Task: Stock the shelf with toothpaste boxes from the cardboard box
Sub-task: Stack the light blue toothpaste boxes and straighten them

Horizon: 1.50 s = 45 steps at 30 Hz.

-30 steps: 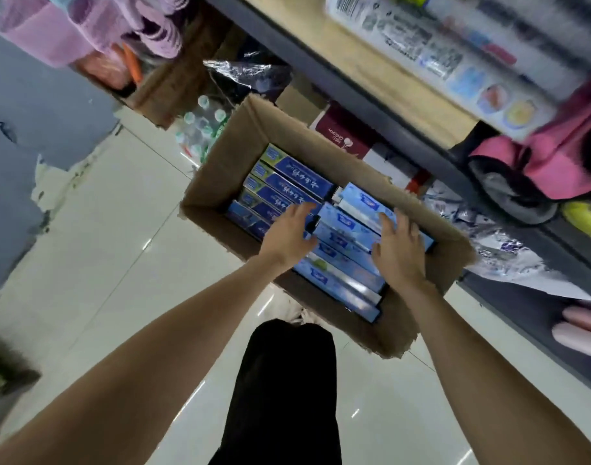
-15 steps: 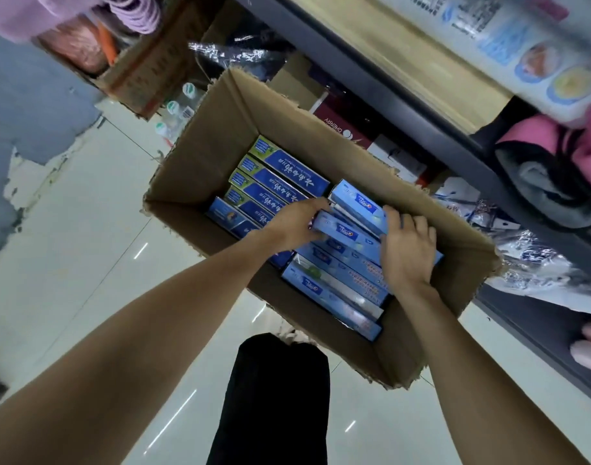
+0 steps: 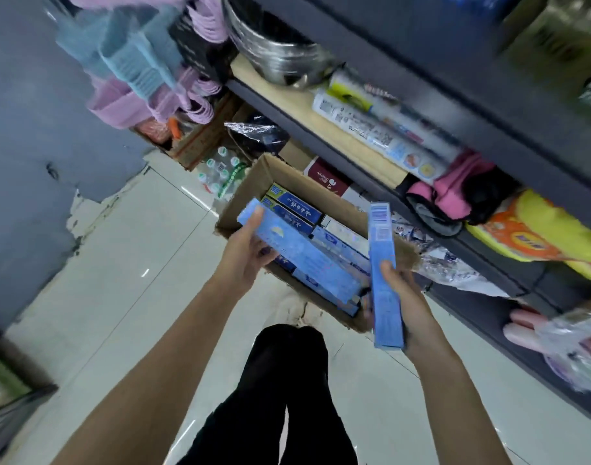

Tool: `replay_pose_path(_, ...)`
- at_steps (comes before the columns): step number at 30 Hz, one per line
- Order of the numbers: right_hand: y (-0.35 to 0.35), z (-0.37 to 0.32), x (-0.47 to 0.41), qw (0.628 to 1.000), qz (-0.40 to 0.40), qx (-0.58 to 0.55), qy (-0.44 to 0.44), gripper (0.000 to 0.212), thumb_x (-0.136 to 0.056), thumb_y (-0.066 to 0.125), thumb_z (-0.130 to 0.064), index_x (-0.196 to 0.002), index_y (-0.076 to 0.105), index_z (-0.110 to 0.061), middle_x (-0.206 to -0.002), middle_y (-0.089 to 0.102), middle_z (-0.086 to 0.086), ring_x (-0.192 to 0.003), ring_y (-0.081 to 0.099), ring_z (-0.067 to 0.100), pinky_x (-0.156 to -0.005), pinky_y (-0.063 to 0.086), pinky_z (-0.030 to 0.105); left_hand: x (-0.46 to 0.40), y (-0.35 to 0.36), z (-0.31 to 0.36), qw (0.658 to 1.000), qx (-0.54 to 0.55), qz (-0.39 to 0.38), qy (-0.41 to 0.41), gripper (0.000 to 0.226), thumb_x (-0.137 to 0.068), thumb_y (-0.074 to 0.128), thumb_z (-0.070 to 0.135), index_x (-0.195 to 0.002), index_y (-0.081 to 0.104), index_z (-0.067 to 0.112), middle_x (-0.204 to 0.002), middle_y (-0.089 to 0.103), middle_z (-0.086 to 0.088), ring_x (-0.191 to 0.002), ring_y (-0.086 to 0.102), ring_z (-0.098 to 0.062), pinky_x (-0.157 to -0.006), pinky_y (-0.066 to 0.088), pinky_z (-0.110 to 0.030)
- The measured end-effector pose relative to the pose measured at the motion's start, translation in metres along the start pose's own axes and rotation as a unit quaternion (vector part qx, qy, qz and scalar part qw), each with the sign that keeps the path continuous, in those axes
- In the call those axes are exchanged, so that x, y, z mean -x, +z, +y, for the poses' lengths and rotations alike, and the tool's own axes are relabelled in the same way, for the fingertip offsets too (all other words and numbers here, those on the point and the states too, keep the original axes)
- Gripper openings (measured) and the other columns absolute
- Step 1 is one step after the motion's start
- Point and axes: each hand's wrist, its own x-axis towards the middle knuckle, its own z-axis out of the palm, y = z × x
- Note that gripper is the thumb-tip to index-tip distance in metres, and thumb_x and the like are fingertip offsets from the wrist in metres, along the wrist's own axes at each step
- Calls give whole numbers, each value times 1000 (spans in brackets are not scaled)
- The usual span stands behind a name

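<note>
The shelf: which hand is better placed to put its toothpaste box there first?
Probably the right hand. Its light blue toothpaste box is upright and close to the shelf, which runs along the person's right. The left hand holds its box over the cardboard box, farther from the shelf.

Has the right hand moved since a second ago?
Yes. The right hand has come up out of the cardboard box, holding a toothpaste box.

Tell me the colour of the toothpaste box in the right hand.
Light blue, with a white barcode patch at its top end; head view. Toothpaste box, right hand.
</note>
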Motion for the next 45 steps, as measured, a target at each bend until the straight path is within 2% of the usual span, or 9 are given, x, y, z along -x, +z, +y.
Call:
replay_pose_path(4, 12, -34, 62, 984, -68, -160, 38, 34, -80, 64, -30, -108, 61, -11, -88, 71, 10, -66, 71, 21, -56, 58, 29, 59, 16, 45, 996, 78, -39, 26, 69, -86, 44, 63, -137, 48, 17, -134, 57, -8, -122, 55, -26, -100, 46, -44)
replay_pose_path(8, 21, -57, 101, 976, -158, -146, 23, 57, -47, 85, -39, -94, 76, -9, -98, 72, 13, -80, 71, 19, -66, 58, 27, 95, 28, 75, 989, 138, -36, 39, 57, -96, 25, 58, -130, 52, 21, -117, 64, 2, -106, 62, -14, -87, 54, -32)
replay_pose_path(12, 33, -74, 123, 993, -109, -39, -37, 43, -85, 51, -38, -114, 60, -8, -91, 73, 4, -66, 68, 13, -54, 53, 22, 115, 29, 91, 991, 133, -16, 15, 73, -91, 26, 66, -137, 47, 13, -95, 62, 3, -73, 59, -8, -69, 49, -26)
replay_pose_path(15, 44, -82, 124, 993, -90, 36, -63, 55, -70, 62, -47, -113, 62, -13, -87, 73, 0, -68, 67, 10, -59, 53, 23, 115, 23, 101, 994, 102, -21, 28, 78, -91, 26, 67, -146, 28, 12, -137, 54, -4, -112, 60, -16, -87, 43, -31)
replay_pose_path(19, 73, -92, 113, 994, -60, 38, -79, 43, -82, 63, -36, -116, 59, -11, -96, 74, 4, -76, 68, 12, -66, 55, 24, 108, 15, 121, 996, 71, -50, 32, 69, -88, 35, 66, -126, 54, 12, -81, 60, 4, -76, 58, -10, -75, 46, -27)
replay_pose_path(23, 116, -107, 95, 985, -64, -8, -159, 32, -92, 53, -7, -124, 49, -14, -115, 68, 8, -92, 65, 14, -86, 51, 31, 89, 7, 147, 995, -12, -81, 52, 28, -75, 75, 32, -92, 55, 21, -76, 55, 0, -70, 54, -14, -65, 46, -24)
replay_pose_path(33, 256, -179, 48, 961, 34, -30, -271, 54, -81, 59, 13, -116, 40, -23, -106, 62, 1, -92, 61, 15, -86, 49, 40, 7, -51, 266, 946, -183, -252, 85, 55, -59, 85, 6, -106, 61, 20, -95, 74, 2, -82, 70, -14, -68, 54, -26)
replay_pose_path(38, 297, -222, 38, 942, 65, -141, -299, 28, -89, 56, -2, -104, 46, -22, -93, 64, -5, -80, 62, 11, -69, 50, 28, -25, -81, 321, 926, -243, -263, 121, 57, -66, 82, 1, -117, 60, 14, -111, 70, 0, -101, 67, -18, -82, 56, -28)
replay_pose_path(45, 279, -266, 54, 889, 116, 262, -356, 43, -72, 79, -17, -106, 55, -27, -98, 68, 0, -81, 64, 3, -72, 51, 14, -61, -99, 377, 896, -302, -301, 123, 68, -56, 87, 22, -118, 59, 14, -113, 70, -4, -103, 66, -21, -87, 53, -39)
